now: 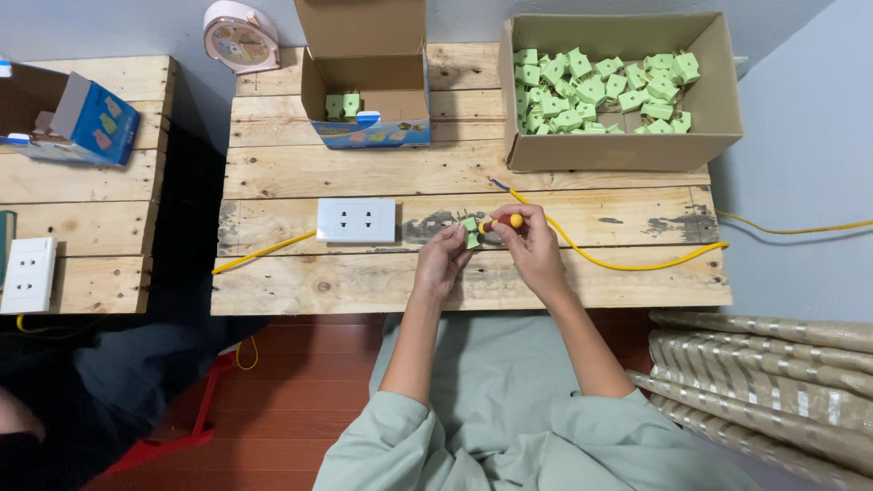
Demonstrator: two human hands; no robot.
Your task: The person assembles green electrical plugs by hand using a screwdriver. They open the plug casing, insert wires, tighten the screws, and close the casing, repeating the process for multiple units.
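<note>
- Your left hand pinches a small green plug adapter just above the tabletop, near the white socket plate.
- Your right hand is clenched round a yellow-handled screwdriver, tip at the adapter.
- It looks light, stiff, smooth plastic: grip its flat sides firmly.

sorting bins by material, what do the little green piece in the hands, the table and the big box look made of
Green piece, pinched in the left hand: probably moulded plastic, an even pale green with a smooth face.
Table: bare wood planks, with visible grain, knots and dark worn patches; it looks unfinished.
Big box: brown corrugated cardboard, matte, with folded flaps.
</note>
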